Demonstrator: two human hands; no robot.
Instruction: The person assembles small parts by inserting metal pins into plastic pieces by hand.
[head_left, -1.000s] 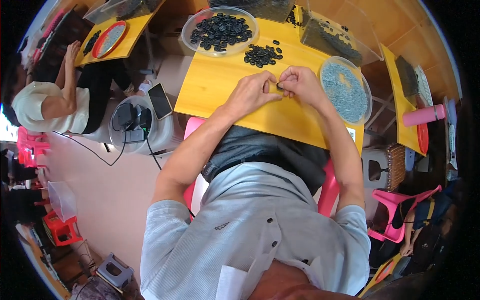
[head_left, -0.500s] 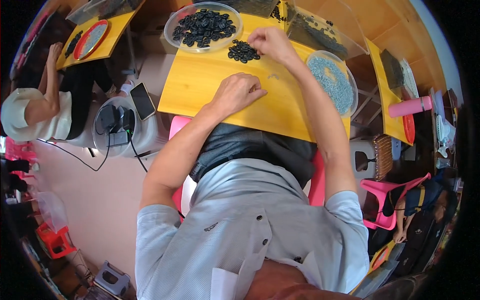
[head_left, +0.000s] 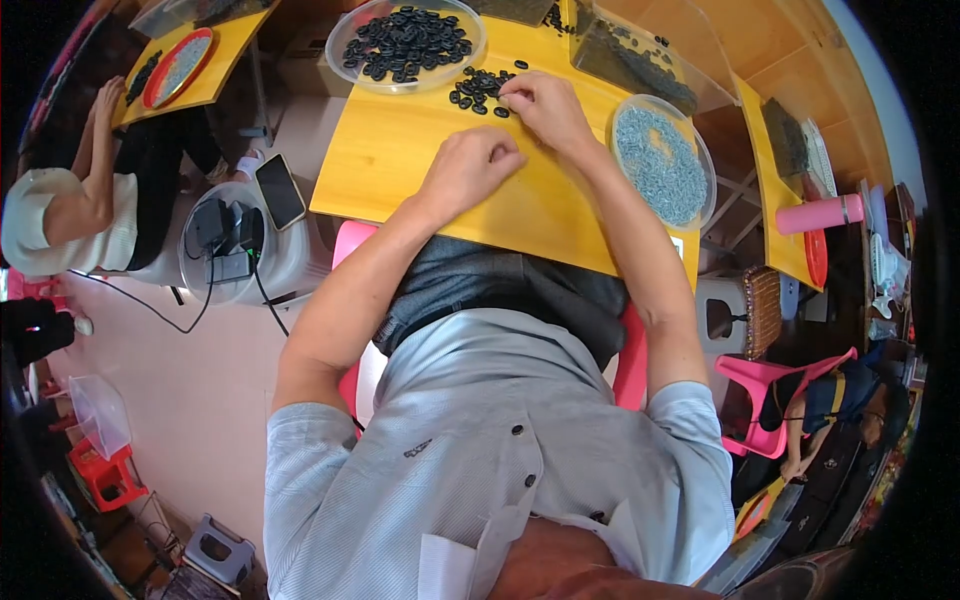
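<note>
My right hand (head_left: 551, 108) reaches over the yellow table, its thumb and fingertips pinched together at the right edge of a small pile of black oval pieces with holes (head_left: 478, 90). One black piece lies just below those fingertips, and another sits apart beyond the pile. What the pinch holds is too small to make out. My left hand (head_left: 470, 172) rests nearer to me on the table, fingers curled and thumb against them, with anything inside hidden. A clear round tub (head_left: 340, 62) of the same black pieces stands beyond the pile. On the right is a round tray (head_left: 708, 190) of small silvery metal pieces.
A clear box (head_left: 640, 75) with dark pieces stands at the table's far right. To the left, a phone (head_left: 281, 190) and a clear tub (head_left: 190, 262) with chargers and cables sit on a stool. Another person works at a yellow table (head_left: 215, 80) on the far left.
My right hand has drawn slightly nearer along the pile, which is now more spread out. My left hand has shifted slightly farther forward. Small silvery bits between the hands no longer show.
</note>
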